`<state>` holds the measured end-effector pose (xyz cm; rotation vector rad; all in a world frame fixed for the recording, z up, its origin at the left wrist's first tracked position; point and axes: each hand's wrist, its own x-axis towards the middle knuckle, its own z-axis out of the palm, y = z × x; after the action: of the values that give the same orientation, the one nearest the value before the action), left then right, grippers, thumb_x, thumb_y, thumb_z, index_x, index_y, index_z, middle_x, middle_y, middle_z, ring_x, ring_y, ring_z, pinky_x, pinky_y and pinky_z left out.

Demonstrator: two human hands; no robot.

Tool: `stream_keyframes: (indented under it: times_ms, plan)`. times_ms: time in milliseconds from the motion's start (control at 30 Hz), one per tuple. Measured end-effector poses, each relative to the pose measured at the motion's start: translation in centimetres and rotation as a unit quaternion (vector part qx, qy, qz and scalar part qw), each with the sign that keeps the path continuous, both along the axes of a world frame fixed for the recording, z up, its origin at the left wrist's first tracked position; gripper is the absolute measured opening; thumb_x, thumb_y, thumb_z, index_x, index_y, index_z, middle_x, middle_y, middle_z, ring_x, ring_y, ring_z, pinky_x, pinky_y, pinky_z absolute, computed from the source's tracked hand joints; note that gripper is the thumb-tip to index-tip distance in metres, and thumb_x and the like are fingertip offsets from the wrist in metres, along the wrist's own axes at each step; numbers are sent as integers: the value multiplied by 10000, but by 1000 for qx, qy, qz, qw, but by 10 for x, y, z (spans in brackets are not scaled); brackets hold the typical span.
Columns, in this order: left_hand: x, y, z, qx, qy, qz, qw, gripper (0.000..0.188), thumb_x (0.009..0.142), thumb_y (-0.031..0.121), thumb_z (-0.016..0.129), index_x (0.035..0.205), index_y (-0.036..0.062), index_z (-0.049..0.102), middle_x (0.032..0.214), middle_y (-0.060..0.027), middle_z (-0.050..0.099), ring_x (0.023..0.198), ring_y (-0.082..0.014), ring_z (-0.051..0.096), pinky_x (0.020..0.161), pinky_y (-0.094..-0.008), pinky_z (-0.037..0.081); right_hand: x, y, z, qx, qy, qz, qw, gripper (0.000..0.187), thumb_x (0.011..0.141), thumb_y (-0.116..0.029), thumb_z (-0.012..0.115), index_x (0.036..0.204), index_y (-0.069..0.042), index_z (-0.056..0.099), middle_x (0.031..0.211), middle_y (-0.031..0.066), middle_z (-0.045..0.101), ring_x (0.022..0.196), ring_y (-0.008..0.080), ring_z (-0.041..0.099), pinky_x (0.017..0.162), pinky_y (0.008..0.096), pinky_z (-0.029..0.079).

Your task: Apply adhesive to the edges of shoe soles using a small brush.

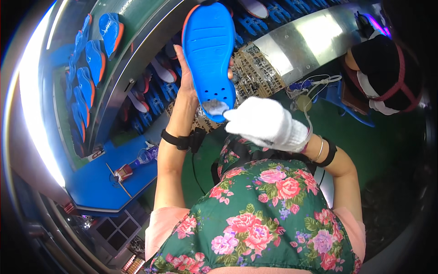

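Note:
A blue shoe sole [209,50] with an orange edge is held up in my bare left hand [185,73], thumb along its left side and fingertips showing at its right edge. Grooves cross its upper part, and several small holes dot its lower end. My right hand [260,123], in a white knitted glove, has its fingers closed at that lower end. From its fingertips a small brush-like tool [214,107] with a grey, bristly-looking tip lies against the sole, just below the holes. The glove hides the rest of the tool.
Several blue soles with orange edges [95,61] stand behind glass at left. A metal-edged conveyor [315,39] curves behind, with more shoe parts. Taped cardboard [258,68] lies beyond my hands. Left is a blue table [98,187] with a purple bottle [146,155]. Another person [385,68] sits at right.

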<state>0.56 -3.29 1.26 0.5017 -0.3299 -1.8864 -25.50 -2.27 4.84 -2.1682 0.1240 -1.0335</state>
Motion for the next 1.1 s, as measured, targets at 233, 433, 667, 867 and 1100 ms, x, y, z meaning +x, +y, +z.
stream_keyframes:
  times_ms: [233, 433, 667, 867, 1100]
  plan:
    - [7, -13, -6, 39, -8, -66, 997, 1266, 767, 1009, 295, 1567, 34, 410, 1321, -252, 643, 1034, -397, 709, 787, -528, 637, 3, -15, -2, 79, -12, 18, 997, 248, 808, -50, 832, 1050, -94, 798, 1041, 78, 781, 825, 260, 703, 713, 376, 564]
    - [3, 1, -18, 21, 6, -64, 998, 1264, 795, 999, 265, 1580, 17, 389, 1405, -242, 610, 1096, -396, 702, 866, -556, 624, -10, -18, 7, 395, -18, 49, 917, 174, 809, 15, 825, 978, -19, 799, 1023, 135, 791, 934, 226, 764, 843, 338, 600]
    - [-63, 35, -18, 145, -148, 109, 972, 600, 1126, 463, 400, 1537, 29, 452, 1496, -181, 563, 1337, -335, 585, 1133, -492, 495, -21, -52, 13, 249, -7, -170, 954, 200, 832, 9, 814, 1032, -6, 807, 1031, 130, 799, 936, 213, 761, 840, 340, 598]
    - [-55, 44, -23, 88, -175, -28, 980, 579, 1082, 392, 560, 1553, 77, 442, 1515, -225, 531, 1349, -436, 565, 1069, -629, 525, -31, -48, 5, 191, 36, -144, 970, 203, 802, -3, 826, 998, -55, 812, 982, 113, 799, 898, 235, 761, 826, 350, 594]
    - [-73, 45, -17, 46, 262, 63, 962, 845, 959, 636, 593, 1546, 47, 442, 1464, -257, 568, 1258, -462, 625, 1031, -645, 537, -29, -34, 12, 160, -10, -182, 970, 213, 794, -3, 832, 1001, -44, 804, 976, 112, 797, 861, 242, 746, 772, 351, 594]
